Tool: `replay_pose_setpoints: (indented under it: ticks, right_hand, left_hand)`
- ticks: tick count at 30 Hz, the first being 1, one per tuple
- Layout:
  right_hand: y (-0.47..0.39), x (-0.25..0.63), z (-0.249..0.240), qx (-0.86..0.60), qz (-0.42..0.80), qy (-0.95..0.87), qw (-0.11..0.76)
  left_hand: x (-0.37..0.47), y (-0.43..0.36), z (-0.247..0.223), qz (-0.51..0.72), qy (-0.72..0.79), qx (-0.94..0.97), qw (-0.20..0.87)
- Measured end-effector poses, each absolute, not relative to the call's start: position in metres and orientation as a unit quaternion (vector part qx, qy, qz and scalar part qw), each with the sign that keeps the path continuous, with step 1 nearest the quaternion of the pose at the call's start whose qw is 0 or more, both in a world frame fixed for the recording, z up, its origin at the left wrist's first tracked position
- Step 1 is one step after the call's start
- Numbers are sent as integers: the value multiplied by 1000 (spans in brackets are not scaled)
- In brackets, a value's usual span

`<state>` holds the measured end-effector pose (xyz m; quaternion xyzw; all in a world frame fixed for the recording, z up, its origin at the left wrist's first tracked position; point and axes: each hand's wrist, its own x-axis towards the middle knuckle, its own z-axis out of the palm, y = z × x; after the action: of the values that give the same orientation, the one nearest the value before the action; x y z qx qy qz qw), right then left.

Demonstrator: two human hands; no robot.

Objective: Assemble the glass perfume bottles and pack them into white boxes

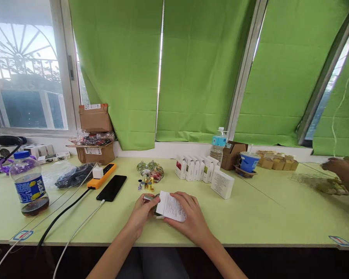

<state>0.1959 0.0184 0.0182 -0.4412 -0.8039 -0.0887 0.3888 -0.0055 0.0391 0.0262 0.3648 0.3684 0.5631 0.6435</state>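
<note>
We count one phone (111, 188), one power strip (108, 170), one Pepsi bottle (29, 188), one water bottle (218, 149) and one blue cup (248, 162); the white boxes (191, 168) in the row overlap too much for us to count. Our counter (250, 221) is pale yellow-green, below green curtains (203, 69). Near its front edge, our right hand (189, 215) grips a white carton (171, 207), fingers curved around it; our left hand (141, 215) closes on a silver-topped item (148, 197), partly hidden, just beside the carton.
</note>
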Motion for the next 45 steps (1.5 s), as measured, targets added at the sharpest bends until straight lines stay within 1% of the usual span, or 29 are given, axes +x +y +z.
replay_pose_setpoints:
  ticks: [6, 12, 15, 20, 27, 32, 40, 45]
  right_hand:
    - [17, 195, 26, -469, 20, -793, 389]
    - [13, 194, 32, -455, 91, -801, 379]
    - [14, 195, 31, -464, 106, -794, 379]
    - [17, 194, 30, -481, 109, -783, 379]
    - [17, 195, 28, -486, 124, -775, 386]
    - [17, 196, 29, -474, 146, -772, 398]
    - [13, 195, 35, -445, 195, -767, 419]
    - [14, 196, 35, -437, 222, -758, 431]
  left_hand:
    - [-24, 42, 37, 485, 371, 403, 682]
    - [-38, 42, 43, 438, 379, 442, 685]
    - [-31, 40, 38, 455, 378, 450, 669]
    - [-13, 37, 29, 488, 399, 480, 610]
    - [-18, 31, 47, 432, 361, 581, 588]
    - [-27, 30, 58, 434, 326, 612, 575]
    - [-35, 33, 51, 408, 305, 658, 554]
    - [-19, 33, 39, 435, 303, 661, 531]
